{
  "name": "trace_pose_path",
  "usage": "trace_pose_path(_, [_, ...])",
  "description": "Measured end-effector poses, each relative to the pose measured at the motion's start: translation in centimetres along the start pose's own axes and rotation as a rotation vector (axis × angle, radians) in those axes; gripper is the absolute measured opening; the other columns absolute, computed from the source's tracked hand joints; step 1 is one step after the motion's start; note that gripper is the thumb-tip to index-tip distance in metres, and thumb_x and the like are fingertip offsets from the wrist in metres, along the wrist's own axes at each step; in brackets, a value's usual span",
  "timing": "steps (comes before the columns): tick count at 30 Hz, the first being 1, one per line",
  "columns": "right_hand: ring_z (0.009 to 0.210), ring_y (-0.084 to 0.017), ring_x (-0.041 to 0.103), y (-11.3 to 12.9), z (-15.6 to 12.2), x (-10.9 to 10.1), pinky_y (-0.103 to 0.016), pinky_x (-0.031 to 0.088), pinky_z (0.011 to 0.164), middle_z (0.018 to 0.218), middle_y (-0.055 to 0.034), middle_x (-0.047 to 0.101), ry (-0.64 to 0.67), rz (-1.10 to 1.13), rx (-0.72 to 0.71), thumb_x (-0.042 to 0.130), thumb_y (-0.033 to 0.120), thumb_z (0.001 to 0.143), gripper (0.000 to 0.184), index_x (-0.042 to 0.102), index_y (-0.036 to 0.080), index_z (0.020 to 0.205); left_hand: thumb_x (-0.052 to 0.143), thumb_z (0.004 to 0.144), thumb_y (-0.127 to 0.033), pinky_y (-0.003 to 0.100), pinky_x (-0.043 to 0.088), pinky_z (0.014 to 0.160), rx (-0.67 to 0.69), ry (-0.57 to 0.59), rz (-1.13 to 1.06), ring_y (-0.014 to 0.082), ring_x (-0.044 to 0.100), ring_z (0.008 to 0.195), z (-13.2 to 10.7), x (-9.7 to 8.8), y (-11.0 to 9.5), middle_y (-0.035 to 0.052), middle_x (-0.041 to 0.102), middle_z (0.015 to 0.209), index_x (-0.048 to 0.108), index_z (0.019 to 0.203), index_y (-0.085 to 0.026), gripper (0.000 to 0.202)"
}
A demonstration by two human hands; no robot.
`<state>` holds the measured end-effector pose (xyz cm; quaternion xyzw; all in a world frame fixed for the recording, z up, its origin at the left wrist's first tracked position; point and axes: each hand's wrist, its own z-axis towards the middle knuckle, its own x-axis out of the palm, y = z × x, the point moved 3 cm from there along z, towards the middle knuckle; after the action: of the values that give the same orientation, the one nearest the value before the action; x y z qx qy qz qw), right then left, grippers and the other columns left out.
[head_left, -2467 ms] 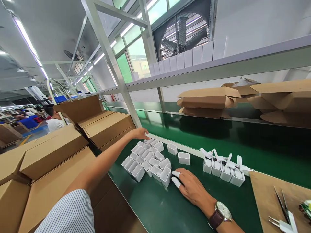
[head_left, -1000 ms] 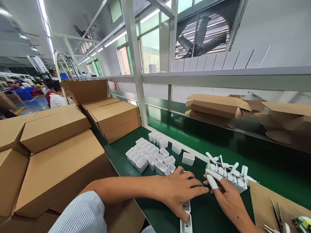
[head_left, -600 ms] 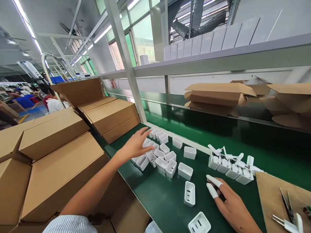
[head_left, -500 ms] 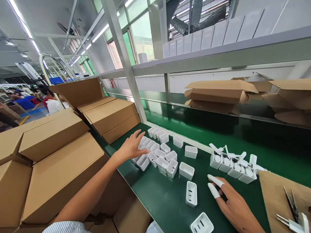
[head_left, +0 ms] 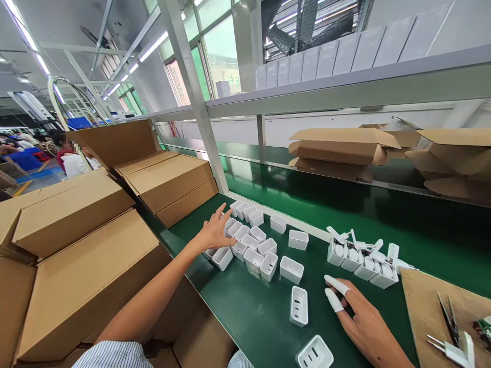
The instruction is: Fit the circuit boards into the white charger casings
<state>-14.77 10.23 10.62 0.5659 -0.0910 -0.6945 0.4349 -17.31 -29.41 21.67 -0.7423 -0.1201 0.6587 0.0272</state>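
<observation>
My left hand point(head_left: 215, 231) hovers over the cluster of small white plastic housings point(head_left: 253, 259), fingers spread, with nothing visibly held. Some housings under the palm are hidden. My right hand point(head_left: 355, 309) is low over the green bench top point(head_left: 245, 317), white finger cots on its thumb and index finger, those two apart and the other fingers curled. To its left lie a slotted housing point(head_left: 299, 306) standing on end and another slotted housing point(head_left: 315, 352) nearer the front edge. Beyond it stands a row of filled housings point(head_left: 362, 260) with white parts sticking out.
Tweezers point(head_left: 448, 319) and a white pronged part point(head_left: 448, 350) lie on a brown board point(head_left: 418, 291) at right. Cardboard boxes point(head_left: 84, 286) stack up at left; open cartons point(head_left: 341, 148) sit beyond the green belt point(head_left: 291, 186). A metal post point(head_left: 195, 97) rises at the bench's back edge.
The view has shifted slightly. My left hand has moved a little right relative to the housings, fingers still spread. My right hand stays nearly in place.
</observation>
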Motion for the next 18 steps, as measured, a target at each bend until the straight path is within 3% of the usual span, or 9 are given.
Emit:
trace_pose_path(3, [0.061, -0.018, 0.064, 0.4, 0.1, -0.2, -0.029, 0.056, 0.048, 0.114, -0.0075, 0.077, -0.013, -0.003, -0.007, 0.044, 0.048, 0.102, 0.038, 0.070, 0.029, 0.122, 0.072, 0.075, -0.038, 0.074, 0.033, 0.116, 0.007, -0.054, 0.006, 0.0467, 0.026, 0.157, -0.1, -1.0, 0.3, 0.0154, 0.003, 0.177, 0.025, 0.164, -0.027, 0.101])
trace_pose_path(5, [0.061, -0.018, 0.065, 0.6, 0.1, -0.2, -0.029, 0.056, 0.048, 0.113, -0.0075, 0.077, -0.027, -0.009, -0.021, 0.044, 0.046, 0.102, 0.037, 0.069, 0.028, 0.122, 0.072, 0.075, -0.037, 0.075, 0.032, 0.115, 0.018, -0.146, 0.018, 0.0482, 0.025, 0.156, -0.7, -2.6, 0.5, 0.0153, 0.005, 0.177, 0.025, 0.164, -0.028, 0.101])
trace_pose_path(8, [0.061, -0.017, 0.065, 0.5, 0.0, 0.0, -0.028, 0.057, 0.051, 0.112, -0.0070, 0.077, -0.033, -0.015, -0.053, 0.045, 0.042, 0.102, 0.035, 0.068, 0.027, 0.123, 0.073, 0.075, -0.040, 0.076, 0.029, 0.117, 0.071, -0.321, 0.028, 0.0487, 0.021, 0.157, -2.7, -5.5, 0.1, 0.0131, 0.006, 0.177, 0.024, 0.164, -0.031, 0.102])
trace_pose_path(10, [0.060, -0.017, 0.064, 0.2, -0.1, 0.4, -0.028, 0.057, 0.051, 0.111, -0.0068, 0.077, -0.056, -0.019, -0.068, 0.045, 0.043, 0.102, 0.034, 0.068, 0.027, 0.122, 0.073, 0.074, -0.045, 0.071, 0.027, 0.122, 0.167, -0.370, 0.006, 0.0462, 0.018, 0.159, -4.9, -6.4, -1.1, 0.0106, 0.005, 0.177, 0.021, 0.165, -0.031, 0.106])
trace_pose_path(13, [0.060, -0.017, 0.064, -0.4, -0.2, 0.8, -0.029, 0.058, 0.050, 0.110, -0.0068, 0.076, -0.090, -0.019, -0.074, 0.044, 0.047, 0.103, 0.037, 0.068, 0.027, 0.123, 0.077, 0.072, -0.044, 0.063, 0.030, 0.125, 0.365, -0.260, -0.045, 0.0442, 0.022, 0.159, -8.3, -4.4, -4.2, 0.0070, 0.007, 0.177, 0.014, 0.167, -0.036, 0.114])
trace_pose_path(16, [0.060, -0.017, 0.065, -0.4, -0.1, 0.7, -0.029, 0.059, 0.051, 0.112, -0.0077, 0.077, -0.060, -0.019, -0.049, 0.043, 0.049, 0.103, 0.039, 0.068, 0.028, 0.124, 0.083, 0.067, -0.038, 0.072, 0.030, 0.121, 0.507, -0.008, -0.067, 0.0495, 0.026, 0.156, -10.7, 0.5, -7.6, 0.0089, 0.006, 0.177, 0.004, 0.167, -0.039, 0.128])
trace_pose_path(18, [0.062, -0.018, 0.066, 0.1, 0.1, 0.3, -0.029, 0.059, 0.052, 0.113, -0.0081, 0.077, -0.037, -0.023, -0.026, 0.042, 0.049, 0.103, 0.040, 0.069, 0.028, 0.124, 0.085, 0.066, -0.040, 0.080, 0.028, 0.117, 0.493, 0.106, -0.089, 0.0540, 0.023, 0.155, -11.4, 3.4, -8.9, 0.0104, 0.006, 0.177, 0.004, 0.167, -0.039, 0.130])
